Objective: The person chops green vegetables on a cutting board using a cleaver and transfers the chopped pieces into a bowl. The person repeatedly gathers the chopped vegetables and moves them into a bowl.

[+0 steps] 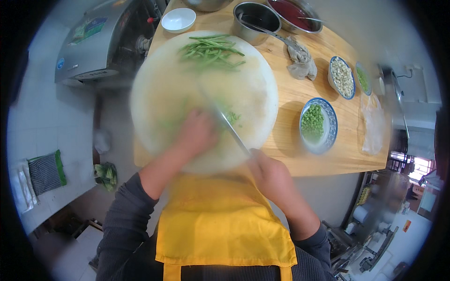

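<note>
On the round white cutting board (154,84), my left hand (198,131) presses down over green beans, which show blurred on both sides of it. My right hand (269,168) grips the handle end of a knife (232,130); the blade slants up and left, close beside my left fingers. Small cut green pieces (233,118) lie just right of the blade. At the far side of the board rests a loose pile of whole green beans (212,51). To the right stands a blue-rimmed bowl (330,130) with chopped green beans (312,121) inside.
Behind the board are a white bowl (178,20), a metal pot with a ladle (256,21) and a metal basin of red liquid (295,14). A crumpled cloth (301,63), a bowl of diced pale food (341,77) and a plastic bag (372,126) lie on the right.
</note>
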The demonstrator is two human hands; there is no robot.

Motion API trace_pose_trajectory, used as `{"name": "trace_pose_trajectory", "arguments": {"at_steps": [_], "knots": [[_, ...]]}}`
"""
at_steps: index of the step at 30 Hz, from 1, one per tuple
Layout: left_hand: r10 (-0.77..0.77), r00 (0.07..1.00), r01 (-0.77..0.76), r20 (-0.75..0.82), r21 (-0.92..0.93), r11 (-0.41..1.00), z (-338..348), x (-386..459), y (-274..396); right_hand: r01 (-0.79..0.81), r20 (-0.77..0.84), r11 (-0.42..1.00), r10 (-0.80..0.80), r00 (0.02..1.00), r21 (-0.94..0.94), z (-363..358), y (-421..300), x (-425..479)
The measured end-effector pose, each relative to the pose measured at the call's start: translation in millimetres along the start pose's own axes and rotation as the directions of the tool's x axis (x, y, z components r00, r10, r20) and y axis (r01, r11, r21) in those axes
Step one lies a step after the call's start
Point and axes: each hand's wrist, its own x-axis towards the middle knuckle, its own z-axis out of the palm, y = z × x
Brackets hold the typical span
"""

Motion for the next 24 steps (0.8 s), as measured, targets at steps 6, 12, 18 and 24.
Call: {"name": "trace_pose_trajectory", "arguments": {"at_steps": [6,12,18,24], "knots": [[-0.021,0.999,0.021,0.044,0.005,1.0,0.3,-1.2,-1.5,0.01,-0.024,0.996,-0.012,1.0,-0.088,37.9,18.0,27.3],[-0.012,0.983,-0.008,-0.185,-0.109,0.994,-23.0,-1.4,9.1,0.022,-0.029,0.997,-0.024,0.999,-0.08,36.7,18.9,29.2],[-0.027,0.984,0.022,-0.174,-0.029,0.999,-6.5,-13.2,-0.8,0.023,-0.037,0.992,-0.028,0.999,-0.124,40.9,17.8,27.4],[-0.132,0.986,0.135,-0.107,0.017,0.991,4.4,-14.4,-0.7,0.043,-0.026,0.982,-0.049,0.998,-0.185,13.5,-6.5,9.3]]}}
